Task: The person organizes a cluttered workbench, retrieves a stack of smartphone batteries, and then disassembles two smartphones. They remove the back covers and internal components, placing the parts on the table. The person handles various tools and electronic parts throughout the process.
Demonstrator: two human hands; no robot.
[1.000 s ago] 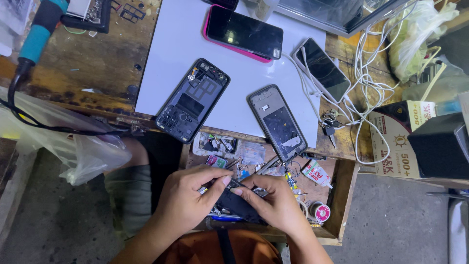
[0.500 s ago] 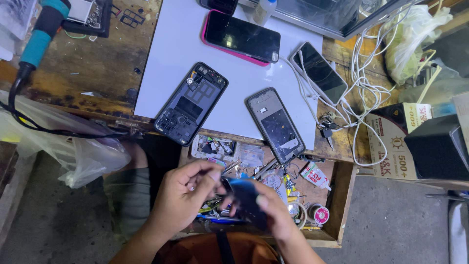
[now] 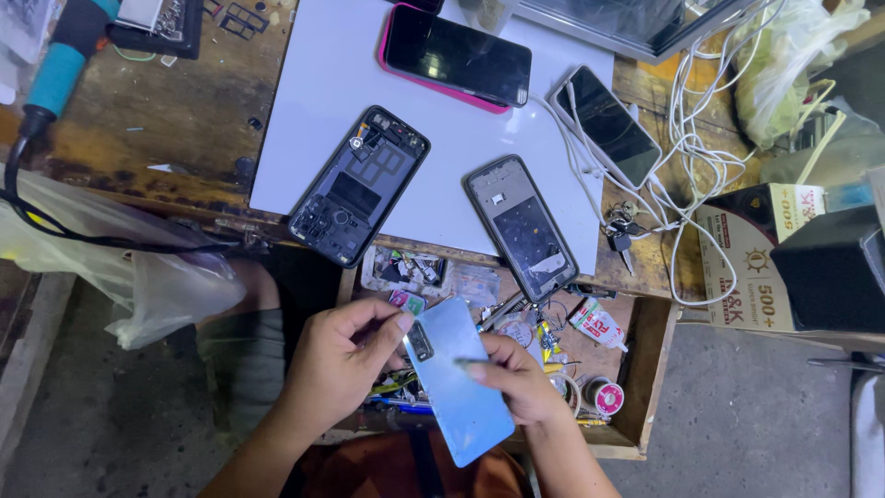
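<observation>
**Blue back cover in your hands, phones open on the bench**

You hold a glossy pale-blue phone back cover [image 3: 458, 387] over an open drawer [image 3: 645, 369]. Your left hand [image 3: 346, 364] pinches its top edge; right hand [image 3: 516, 378] fingers close around its side. It looks detached; two opened phone bodies [image 3: 358, 186] lie unassembled on a smooth white mat [image 3: 323, 83] on the worn wooden bench [image 3: 175, 111].

Glossy, smooth light-blue phone back [image 3: 458, 383]; worn, stained wooden bench [image 3: 175, 120]; matt white sheet [image 3: 323, 101]; crinkled clear plastic bag [image 3: 138, 277].
</observation>
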